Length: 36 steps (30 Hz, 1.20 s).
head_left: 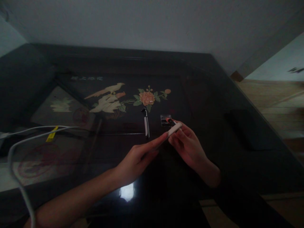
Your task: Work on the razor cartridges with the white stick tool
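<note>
Slim white stick (tilted) above dark table.

The slim white piece pinched between the left hand and right hand is too small and dim to identify — its lower end is covered by the fingers. The small clear case behind it is partly hidden by the fingertips, contents unreadable. The white cable leaves the frame at left and bottom edges; the worktop is underexposed, its near corners cut off.
</note>
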Each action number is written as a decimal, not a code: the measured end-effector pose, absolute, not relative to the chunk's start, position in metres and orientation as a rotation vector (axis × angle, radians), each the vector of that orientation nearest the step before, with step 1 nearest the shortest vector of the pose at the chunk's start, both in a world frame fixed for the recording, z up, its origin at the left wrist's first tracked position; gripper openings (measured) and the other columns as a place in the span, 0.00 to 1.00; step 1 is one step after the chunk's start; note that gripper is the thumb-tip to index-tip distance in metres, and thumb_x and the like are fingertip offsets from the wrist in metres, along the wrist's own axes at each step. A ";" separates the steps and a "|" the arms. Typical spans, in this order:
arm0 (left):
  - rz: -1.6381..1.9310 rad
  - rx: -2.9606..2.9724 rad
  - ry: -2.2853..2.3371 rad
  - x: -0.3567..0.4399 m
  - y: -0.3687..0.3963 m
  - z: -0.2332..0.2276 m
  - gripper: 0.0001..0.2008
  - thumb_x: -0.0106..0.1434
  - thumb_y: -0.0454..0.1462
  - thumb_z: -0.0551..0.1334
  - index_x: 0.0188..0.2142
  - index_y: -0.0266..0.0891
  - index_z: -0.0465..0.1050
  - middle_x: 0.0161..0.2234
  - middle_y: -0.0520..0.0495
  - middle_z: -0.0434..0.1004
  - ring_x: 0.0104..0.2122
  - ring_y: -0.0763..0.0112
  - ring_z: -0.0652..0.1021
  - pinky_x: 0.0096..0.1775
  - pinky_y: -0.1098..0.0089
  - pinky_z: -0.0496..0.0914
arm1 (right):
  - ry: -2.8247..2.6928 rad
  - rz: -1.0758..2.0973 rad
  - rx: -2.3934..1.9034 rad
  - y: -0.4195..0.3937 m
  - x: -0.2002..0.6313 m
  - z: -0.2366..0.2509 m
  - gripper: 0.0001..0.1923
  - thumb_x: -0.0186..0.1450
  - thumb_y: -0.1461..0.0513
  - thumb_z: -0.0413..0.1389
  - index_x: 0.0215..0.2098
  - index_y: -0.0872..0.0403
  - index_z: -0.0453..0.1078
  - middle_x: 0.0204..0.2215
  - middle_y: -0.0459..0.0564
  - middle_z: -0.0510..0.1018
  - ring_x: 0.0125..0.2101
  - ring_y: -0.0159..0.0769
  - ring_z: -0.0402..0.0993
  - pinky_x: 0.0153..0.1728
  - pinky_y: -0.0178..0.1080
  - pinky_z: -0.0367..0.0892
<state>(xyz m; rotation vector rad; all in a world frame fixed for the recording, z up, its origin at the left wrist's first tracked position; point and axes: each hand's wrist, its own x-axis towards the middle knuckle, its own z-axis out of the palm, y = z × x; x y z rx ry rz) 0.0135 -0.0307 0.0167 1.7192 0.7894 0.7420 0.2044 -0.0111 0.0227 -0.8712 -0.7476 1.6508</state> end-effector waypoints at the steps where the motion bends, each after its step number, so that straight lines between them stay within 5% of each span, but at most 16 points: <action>1: 0.742 1.719 0.782 0.013 -0.031 0.017 0.28 0.69 0.30 0.53 0.67 0.46 0.55 0.62 0.52 0.67 0.59 0.65 0.71 0.60 0.63 0.66 | -0.749 1.648 -0.872 -0.011 0.204 0.023 0.21 0.53 0.53 0.69 0.43 0.50 0.76 0.16 0.36 0.61 0.17 0.24 0.48 0.19 0.33 0.45; 36: 0.746 1.763 0.794 0.011 -0.029 0.017 0.27 0.70 0.31 0.53 0.66 0.47 0.55 0.63 0.50 0.66 0.58 0.66 0.72 0.60 0.65 0.66 | -0.758 1.635 -0.896 -0.012 0.204 0.023 0.20 0.52 0.54 0.69 0.42 0.50 0.77 0.16 0.36 0.62 0.18 0.24 0.49 0.19 0.33 0.46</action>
